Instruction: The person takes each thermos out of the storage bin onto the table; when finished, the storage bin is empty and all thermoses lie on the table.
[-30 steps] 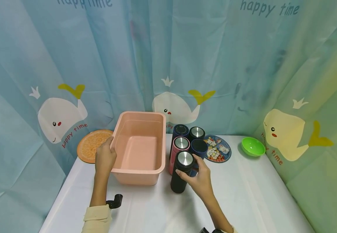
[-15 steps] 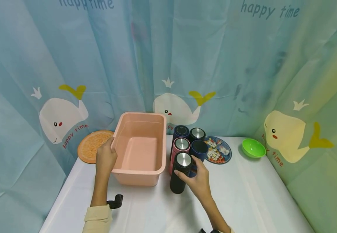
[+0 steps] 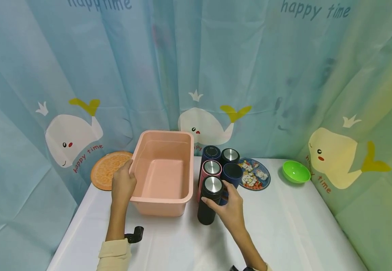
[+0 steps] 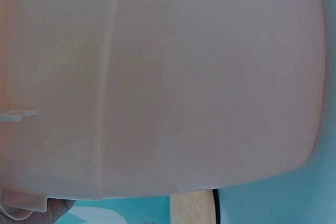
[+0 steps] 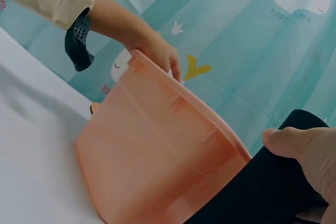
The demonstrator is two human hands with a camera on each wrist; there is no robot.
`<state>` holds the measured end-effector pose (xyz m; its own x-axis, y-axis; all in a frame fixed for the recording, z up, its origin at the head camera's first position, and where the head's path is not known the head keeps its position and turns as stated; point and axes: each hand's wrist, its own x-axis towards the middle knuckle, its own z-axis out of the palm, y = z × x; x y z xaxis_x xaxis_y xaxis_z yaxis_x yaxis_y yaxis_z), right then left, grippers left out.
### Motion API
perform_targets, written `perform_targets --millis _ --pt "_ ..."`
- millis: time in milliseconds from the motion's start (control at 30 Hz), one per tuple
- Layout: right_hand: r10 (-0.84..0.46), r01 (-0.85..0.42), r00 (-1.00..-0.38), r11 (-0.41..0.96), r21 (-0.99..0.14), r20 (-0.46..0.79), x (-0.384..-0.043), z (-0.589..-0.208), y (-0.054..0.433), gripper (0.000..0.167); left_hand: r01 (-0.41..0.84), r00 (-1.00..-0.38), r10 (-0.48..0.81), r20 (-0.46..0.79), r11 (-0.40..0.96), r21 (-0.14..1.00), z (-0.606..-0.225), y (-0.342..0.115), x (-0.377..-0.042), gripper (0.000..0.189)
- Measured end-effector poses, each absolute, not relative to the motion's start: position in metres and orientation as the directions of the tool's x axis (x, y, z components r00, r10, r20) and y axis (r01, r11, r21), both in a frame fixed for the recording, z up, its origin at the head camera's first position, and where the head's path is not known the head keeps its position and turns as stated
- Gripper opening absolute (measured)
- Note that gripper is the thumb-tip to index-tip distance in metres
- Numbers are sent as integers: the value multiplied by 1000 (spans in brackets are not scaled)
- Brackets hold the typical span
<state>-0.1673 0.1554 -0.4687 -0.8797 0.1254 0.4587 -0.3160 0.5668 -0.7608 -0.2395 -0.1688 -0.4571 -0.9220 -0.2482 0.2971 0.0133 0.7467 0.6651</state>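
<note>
My left hand (image 3: 123, 184) grips the left rim of a pink plastic tub (image 3: 162, 201), whose inside looks bare. To the right of the tub, my right hand (image 3: 231, 207) holds a black thermos (image 3: 206, 211) with a silver-topped lid, thumb across its front and fingers behind it. The thumb also shows on the dark body of the thermos (image 5: 257, 182) in the right wrist view. Close behind it stand a pink thermos (image 3: 211, 168), a navy thermos (image 3: 232, 172), a dark blue thermos (image 3: 211, 152) and a black one with a silver lid (image 3: 230, 155).
An orange-slice round mat (image 3: 106, 171) lies left of the tub. Behind the bottles to the right is a round patterned plate (image 3: 255, 174), and farther right a green bowl (image 3: 296, 172). A printed curtain (image 3: 250, 75) rises behind the white table (image 3: 284, 226).
The black thermos in my right hand has shifted very slightly left, closer to the tub. My left hand keeps its hold on the rim.
</note>
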Motion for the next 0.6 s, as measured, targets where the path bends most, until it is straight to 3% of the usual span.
perform_targets --millis 300,600 --pt "118 -308 -887 569 -762 447 -163 -477 155 80 8 -929 -241 282 747 665 -461 -170 -238 45" --pt "120 -368 -856 541 -756 503 -163 -482 154 74 13 -925 -243 293 750 661 -459 -170 -239 45"
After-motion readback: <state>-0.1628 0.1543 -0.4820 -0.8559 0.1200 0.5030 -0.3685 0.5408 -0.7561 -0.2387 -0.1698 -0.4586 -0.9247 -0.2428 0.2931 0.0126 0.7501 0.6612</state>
